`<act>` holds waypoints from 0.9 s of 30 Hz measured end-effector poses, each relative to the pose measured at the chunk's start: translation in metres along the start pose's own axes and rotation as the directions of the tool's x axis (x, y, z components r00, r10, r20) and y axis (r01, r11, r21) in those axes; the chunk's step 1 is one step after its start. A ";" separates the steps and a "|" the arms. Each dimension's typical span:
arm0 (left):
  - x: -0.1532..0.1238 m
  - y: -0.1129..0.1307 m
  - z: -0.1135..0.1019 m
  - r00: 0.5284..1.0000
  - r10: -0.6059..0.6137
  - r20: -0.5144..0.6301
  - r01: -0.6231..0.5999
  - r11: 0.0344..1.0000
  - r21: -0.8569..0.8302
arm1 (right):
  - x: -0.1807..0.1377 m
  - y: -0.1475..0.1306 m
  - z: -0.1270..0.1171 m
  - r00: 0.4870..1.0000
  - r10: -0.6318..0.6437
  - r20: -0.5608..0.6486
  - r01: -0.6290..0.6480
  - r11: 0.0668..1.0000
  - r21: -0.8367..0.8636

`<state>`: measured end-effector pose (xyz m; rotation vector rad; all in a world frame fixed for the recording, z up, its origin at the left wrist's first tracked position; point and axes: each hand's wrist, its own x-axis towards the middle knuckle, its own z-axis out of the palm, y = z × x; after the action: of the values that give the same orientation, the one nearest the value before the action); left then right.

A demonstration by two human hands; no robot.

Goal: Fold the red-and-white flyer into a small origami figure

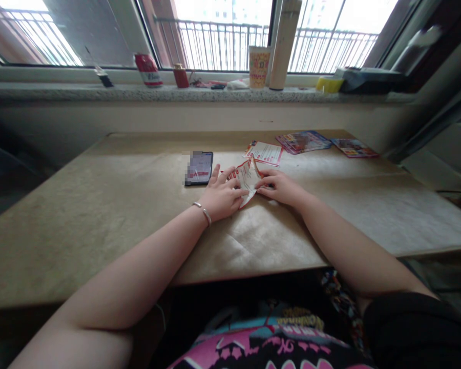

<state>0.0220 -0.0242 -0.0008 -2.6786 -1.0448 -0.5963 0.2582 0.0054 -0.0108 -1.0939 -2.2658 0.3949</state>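
Note:
A folded red-and-white printed paper (247, 178) lies on the brown paper-covered table (100, 205), partly raised into a pointed shape. My left hand (222, 195) presses on its left side with fingers spread over the sheet; a bracelet circles that wrist. My right hand (279, 187) pinches the paper's right edge against the table. Both hands touch the same sheet.
A phone (198, 167) lies just left of my hands. More printed leaflets (265, 152) (302, 141) (354, 147) lie farther back on the right. The window sill (61, 92) holds a red can (148, 69), a cup (259, 66), a tall bottle (285, 43) and small items.

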 end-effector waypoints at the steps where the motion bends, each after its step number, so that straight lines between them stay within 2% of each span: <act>1: 0.000 0.000 0.000 1.000 -0.001 -0.005 0.001 1.000 -0.008 | 0.000 0.000 -0.001 1.000 -0.004 0.006 0.004 1.000 0.012; 7: 0.000 -0.001 0.002 1.000 -0.013 0.003 0.013 1.000 -0.011 | -0.003 0.006 -0.009 0.993 -0.040 0.110 0.040 0.999 0.007; 12: 0.000 0.000 0.001 1.000 -0.020 0.003 0.020 0.999 -0.032 | -0.003 0.005 -0.009 0.995 -0.040 0.094 0.040 0.999 0.007; 20: 0.001 0.000 0.004 0.999 -0.044 0.013 0.044 0.999 -0.024 | -0.001 -0.001 0.000 1.000 0.002 0.001 -0.002 0.998 -0.065; 27: 0.001 0.003 0.002 0.998 -0.053 0.027 0.053 0.998 -0.015 | 0.003 -0.002 0.006 0.977 0.151 -0.149 -0.167 0.981 -0.101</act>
<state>0.0251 -0.0246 -0.0026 -2.6870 -1.1260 -0.5824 0.2515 0.0058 -0.0136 -1.3241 -2.1054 0.2470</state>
